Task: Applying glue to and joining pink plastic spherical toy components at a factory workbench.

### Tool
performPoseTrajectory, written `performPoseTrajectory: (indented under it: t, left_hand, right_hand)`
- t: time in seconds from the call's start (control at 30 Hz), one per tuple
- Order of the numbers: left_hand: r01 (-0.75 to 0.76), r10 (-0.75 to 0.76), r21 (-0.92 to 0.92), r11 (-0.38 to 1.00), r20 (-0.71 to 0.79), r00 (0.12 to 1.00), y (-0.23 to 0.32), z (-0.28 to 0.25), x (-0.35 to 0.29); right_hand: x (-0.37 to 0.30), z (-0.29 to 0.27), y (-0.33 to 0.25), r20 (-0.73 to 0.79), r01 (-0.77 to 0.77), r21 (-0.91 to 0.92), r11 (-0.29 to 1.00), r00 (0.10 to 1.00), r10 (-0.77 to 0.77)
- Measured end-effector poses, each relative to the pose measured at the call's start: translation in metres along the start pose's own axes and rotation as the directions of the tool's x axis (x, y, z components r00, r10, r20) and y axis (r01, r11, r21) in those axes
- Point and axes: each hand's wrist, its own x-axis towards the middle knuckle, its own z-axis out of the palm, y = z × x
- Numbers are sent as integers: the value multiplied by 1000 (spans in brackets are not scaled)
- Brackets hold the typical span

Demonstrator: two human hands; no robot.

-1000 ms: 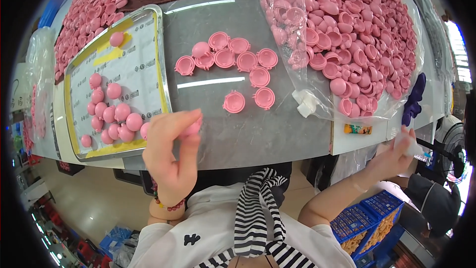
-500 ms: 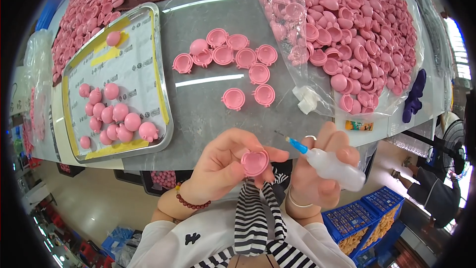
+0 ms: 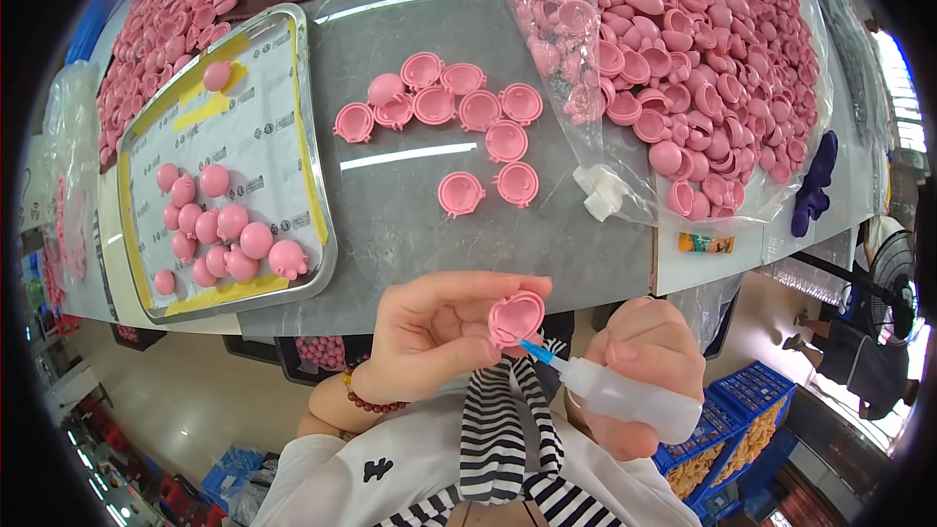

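Note:
Between the thumb and fingers of my left hand [image 3: 422, 334] is a hollow pink half-shell [image 3: 517, 316], its open side facing up. My right hand [image 3: 652, 349] is wrapped round a translucent white squeeze bottle [image 3: 639, 402], which lies nearly level. Its blue needle tip [image 3: 540, 352] points left and meets the lower rim of the half-shell; whether any liquid comes out is too small to see. Ahead on the grey table [image 3: 390, 224] lie several more half-shells [image 3: 461, 194], mostly open side up, with one domed pink piece [image 3: 385, 90] among them.
At left, a metal tray [image 3: 328, 252] lined with printed paper carries several closed pink balls [image 3: 232, 222]. A big clear bag of pink shells [image 3: 703, 88] fills the right; another heap [image 3: 176, 20] lies far left. A purple object [image 3: 814, 185] and a small orange packet [image 3: 705, 243] rest near the right edge.
The squeeze bottle has swung down and left, bringing its needle from the air to the half-shell's rim. My right fingers have closed further round it. The half-shell has shifted slightly right and up.

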Motion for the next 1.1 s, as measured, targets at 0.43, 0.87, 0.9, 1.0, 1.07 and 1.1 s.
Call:
performPoseTrajectory:
  t: [0.43,0.87,0.9,1.0,1.07,1.1]
  left_hand:
    - [-19,19,-22,1000,15,1000,-2,-2,-1]
    - [-94,132,378,921,-75,988,8,5,1]
    - [-93,131,378,921,-75,989,9,5,0]
    - [-128,200,661,740,-34,979,11,4,0]
    - [-182,280,717,673,-19,960,8,4,0]
    - [-184,278,714,676,-16,960,7,4,2]
  right_hand:
    - [-1,3,0,-20,-5,-29,1000,1000,4]
    - [0,5,2,-45,9,-128,992,999,-15]
    - [0,6,1,-46,8,-128,992,999,-14]
    - [-1,7,2,-32,-2,-143,990,999,-3]
    - [-3,6,5,-31,24,-117,993,999,-28]
    - [-5,4,7,-106,57,-69,996,992,-64]
